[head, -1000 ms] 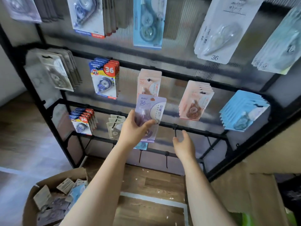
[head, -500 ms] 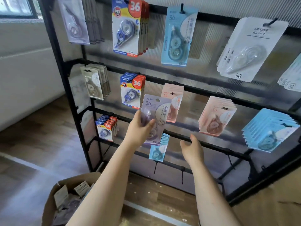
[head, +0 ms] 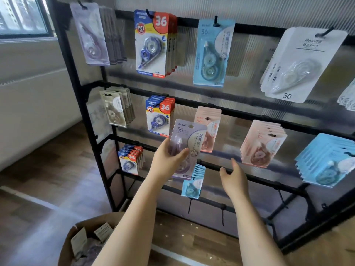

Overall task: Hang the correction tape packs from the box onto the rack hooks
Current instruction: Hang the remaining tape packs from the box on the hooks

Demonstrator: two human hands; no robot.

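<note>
The left hand (head: 169, 160) grips a lilac pack (head: 187, 143); the right hand (head: 233, 177) hovers open beside it. Its small hang-hole could miss a hook, dropping the pack.

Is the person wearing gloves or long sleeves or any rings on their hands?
No gloves. The left hand and the right hand are both bare, and both forearms are bare right down to the bottom edge of the picture, so no sleeves show. I see no watch, bracelet or ring, though the picture is a bit too blurry to rule out a thin ring.
</note>
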